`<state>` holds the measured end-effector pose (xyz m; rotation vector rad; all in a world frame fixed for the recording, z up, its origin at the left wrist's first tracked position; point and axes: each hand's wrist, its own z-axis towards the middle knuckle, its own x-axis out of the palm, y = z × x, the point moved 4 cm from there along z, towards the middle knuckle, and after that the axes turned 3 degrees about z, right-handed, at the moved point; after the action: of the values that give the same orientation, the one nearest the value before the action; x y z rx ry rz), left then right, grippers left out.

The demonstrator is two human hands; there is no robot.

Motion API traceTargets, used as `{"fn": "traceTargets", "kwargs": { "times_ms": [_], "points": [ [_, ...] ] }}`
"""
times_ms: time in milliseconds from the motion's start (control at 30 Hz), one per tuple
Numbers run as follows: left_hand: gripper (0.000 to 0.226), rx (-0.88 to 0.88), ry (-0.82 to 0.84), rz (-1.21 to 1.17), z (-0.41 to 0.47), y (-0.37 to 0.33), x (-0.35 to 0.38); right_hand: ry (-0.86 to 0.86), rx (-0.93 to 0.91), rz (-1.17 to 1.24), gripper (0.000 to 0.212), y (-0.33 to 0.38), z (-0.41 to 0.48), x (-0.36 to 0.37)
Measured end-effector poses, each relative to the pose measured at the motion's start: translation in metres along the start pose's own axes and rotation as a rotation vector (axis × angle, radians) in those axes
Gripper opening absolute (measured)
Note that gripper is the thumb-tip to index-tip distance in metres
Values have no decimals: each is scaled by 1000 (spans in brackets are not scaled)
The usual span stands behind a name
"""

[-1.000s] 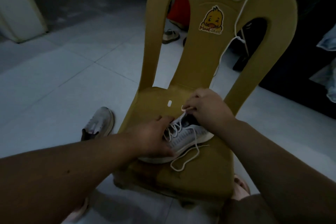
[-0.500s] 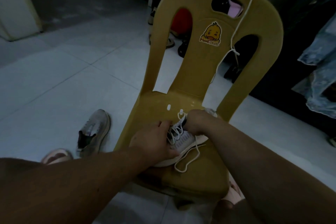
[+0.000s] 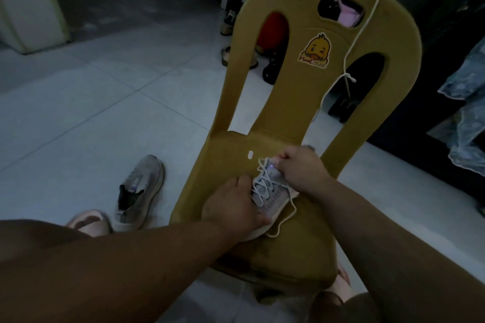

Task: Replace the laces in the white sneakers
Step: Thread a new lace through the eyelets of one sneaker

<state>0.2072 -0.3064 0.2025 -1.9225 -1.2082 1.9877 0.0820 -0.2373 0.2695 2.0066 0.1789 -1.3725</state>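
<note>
A white sneaker (image 3: 273,195) lies on the seat of a yellow plastic chair (image 3: 288,252), laced with a white lace (image 3: 262,185) whose loose end loops off the toe side. My left hand (image 3: 233,208) presses down on the sneaker's front and left side. Near the tongue, at the top eyelets, my right hand (image 3: 301,169) pinches the lace. The second white sneaker (image 3: 140,191) lies on the floor left of the chair with no lace in it. Another white lace (image 3: 354,52) hangs over the chair's backrest.
A pink slipper (image 3: 88,221) sits on the tiled floor beside the second sneaker. Sandals and dark shoes (image 3: 236,57) stand behind the chair. Clothes (image 3: 467,102) hang at the right. A pale cabinet (image 3: 29,2) stands at the far left.
The view has tilted up and shifted, showing more of the backrest. Both hands stay on the sneaker; my right hand has shifted a little along the lace at the top eyelets.
</note>
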Motion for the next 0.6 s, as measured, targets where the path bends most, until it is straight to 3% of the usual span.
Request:
{"fn": "traceTargets", "kwargs": {
  "times_ms": [100, 300, 600],
  "points": [
    [99, -37, -24, -77, -5, -6, 12, 109, -198, -115, 20, 15, 8, -5],
    [119, -58, 174, -209, -17, -23, 34, 262, -251, -259, 17, 15, 21, -11],
    [122, -34, 217, -98, -11, -17, 29, 179, -253, -83, 18, -3, 30, -11]
  ]
}}
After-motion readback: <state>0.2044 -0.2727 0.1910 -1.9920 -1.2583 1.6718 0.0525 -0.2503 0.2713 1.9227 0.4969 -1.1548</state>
